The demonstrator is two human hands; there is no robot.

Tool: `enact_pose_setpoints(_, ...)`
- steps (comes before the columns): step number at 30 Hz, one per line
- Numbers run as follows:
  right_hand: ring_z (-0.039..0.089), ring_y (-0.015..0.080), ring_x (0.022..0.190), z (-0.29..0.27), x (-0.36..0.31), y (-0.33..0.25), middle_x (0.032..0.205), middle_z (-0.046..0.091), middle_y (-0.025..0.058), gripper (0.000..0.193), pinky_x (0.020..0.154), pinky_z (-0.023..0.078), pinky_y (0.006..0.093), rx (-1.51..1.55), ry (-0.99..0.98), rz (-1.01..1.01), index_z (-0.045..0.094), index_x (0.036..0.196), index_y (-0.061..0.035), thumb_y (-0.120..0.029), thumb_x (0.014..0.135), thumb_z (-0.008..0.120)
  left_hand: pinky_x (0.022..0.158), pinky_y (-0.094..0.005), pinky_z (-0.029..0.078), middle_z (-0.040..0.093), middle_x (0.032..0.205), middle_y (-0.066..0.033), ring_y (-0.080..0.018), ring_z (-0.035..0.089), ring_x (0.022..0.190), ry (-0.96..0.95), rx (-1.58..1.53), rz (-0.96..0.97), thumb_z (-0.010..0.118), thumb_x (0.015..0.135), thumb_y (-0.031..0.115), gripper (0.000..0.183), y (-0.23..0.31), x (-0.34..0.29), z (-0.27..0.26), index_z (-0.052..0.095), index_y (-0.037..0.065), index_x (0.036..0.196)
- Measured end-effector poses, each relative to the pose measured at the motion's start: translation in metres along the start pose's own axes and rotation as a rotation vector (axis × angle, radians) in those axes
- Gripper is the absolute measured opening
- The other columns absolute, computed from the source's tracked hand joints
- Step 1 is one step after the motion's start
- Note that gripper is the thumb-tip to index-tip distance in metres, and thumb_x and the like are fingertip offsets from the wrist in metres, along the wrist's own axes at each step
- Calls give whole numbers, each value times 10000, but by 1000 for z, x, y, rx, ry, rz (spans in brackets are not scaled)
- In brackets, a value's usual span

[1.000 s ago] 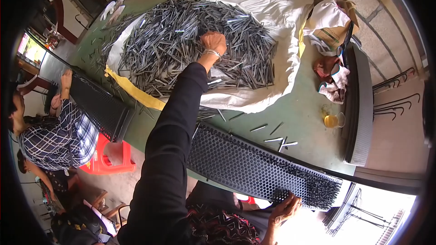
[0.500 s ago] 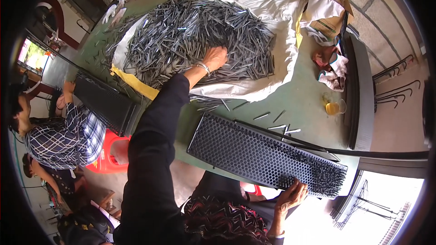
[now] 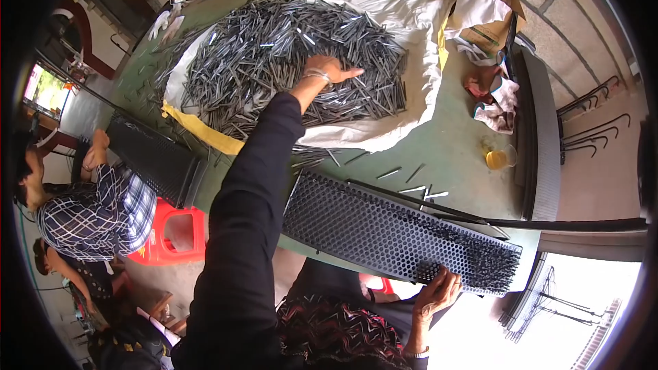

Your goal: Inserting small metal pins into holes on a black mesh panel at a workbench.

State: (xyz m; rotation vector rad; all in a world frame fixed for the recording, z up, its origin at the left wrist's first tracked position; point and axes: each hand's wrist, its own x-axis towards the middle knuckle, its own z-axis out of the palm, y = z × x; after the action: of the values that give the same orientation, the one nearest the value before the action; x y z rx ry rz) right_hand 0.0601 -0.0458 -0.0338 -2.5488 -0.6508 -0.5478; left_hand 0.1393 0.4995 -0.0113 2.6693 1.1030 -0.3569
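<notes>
A large heap of thin dark strips [image 3: 240, 68] lies on a white cloth [image 3: 425, 96] on the green table. My left hand [image 3: 326, 68] is over the middle of this heap, its thumb stretched out to the right, while its other fingers are partly lost among the strips. At the table's near edge lies a long black perforated tray [image 3: 356, 226], slanting down to the right. Dark strip ends crowd the holes at its right end. My right hand [image 3: 440, 293] grips the tray's near edge, beside a small dark cluster at the fingertips.
Several loose strips [image 3: 415, 188] lie beyond the tray. A glass of yellow liquid [image 3: 500, 158], gloves [image 3: 499, 104] and a cardboard box [image 3: 488, 34] are at the right. To the left, another person [image 3: 92, 212] works at a second black tray [image 3: 152, 157], near a red stool [image 3: 179, 233].
My left hand has shifted slightly up and left over the heap, and its thumb now stretches out to the right. My right hand stays at the tray's edge.
</notes>
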Motion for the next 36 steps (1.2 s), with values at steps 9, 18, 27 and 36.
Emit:
enact_pose_setpoints(9,493,280,686,-5,4,-6,742,521,107,92,662,376,390,55,-15,55,607,838,-19,-15,893,533,923,-427,461,632,1218,-117,-347,602,1102,-117,-9,-131,614,688,743,798,48,14,5,656,115,1180)
enact_pose_setpoints(18,491,268,684,-2,0,-2,745,531,94,115,676,369,383,66,-31,59,618,841,-38,-22,904,523,891,-373,491,667,1143,-118,-316,639,1054,-65,-15,-187,676,728,592,614,40,17,-2,682,133,1135)
enact_pose_setpoints(27,472,266,673,-1,2,-2,714,499,93,121,649,360,382,13,-22,70,620,840,-35,-30,908,521,799,-514,511,551,1276,-180,-414,528,1154,110,-63,-439,690,775,390,597,63,39,20,564,77,1267)
enact_pose_setpoints(36,450,261,652,0,3,-5,699,478,91,122,642,347,382,42,-3,49,628,852,-27,-22,910,521,878,-396,504,647,1141,-198,-318,631,1071,209,-313,-331,603,806,278,393,-1,49,25,647,28,1106)
